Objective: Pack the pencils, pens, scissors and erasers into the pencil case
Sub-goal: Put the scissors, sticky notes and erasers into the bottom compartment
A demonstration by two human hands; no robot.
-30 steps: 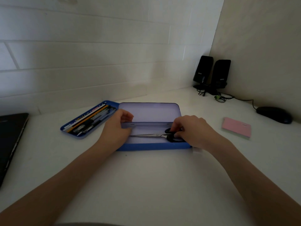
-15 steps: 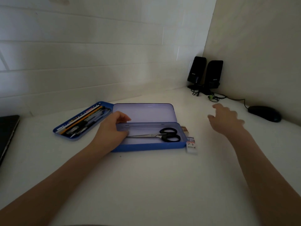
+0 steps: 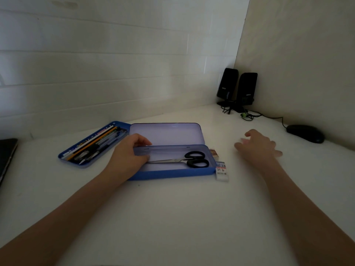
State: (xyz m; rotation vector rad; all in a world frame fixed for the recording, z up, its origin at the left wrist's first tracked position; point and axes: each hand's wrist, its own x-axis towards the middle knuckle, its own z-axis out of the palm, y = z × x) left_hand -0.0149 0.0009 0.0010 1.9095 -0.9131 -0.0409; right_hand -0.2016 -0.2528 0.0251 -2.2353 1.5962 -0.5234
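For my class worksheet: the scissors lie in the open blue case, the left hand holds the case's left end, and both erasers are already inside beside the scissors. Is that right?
Not quite. The head view shows the scissors in the pencil case and the left hand holding its left end, but the two erasers lie on the table outside its right end.

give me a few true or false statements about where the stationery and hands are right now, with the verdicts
1. The scissors lie inside the pencil case. True.
2. The right hand holds an eraser. False: it hovers over the desk with spread fingers, holding nothing.
3. The left hand grips the left end of the case. True.
4. The white eraser lies inside the case. False: it lies on the desk beside the case's right end.
5. The pens and pencils sit in the separate blue tray on the left. True.
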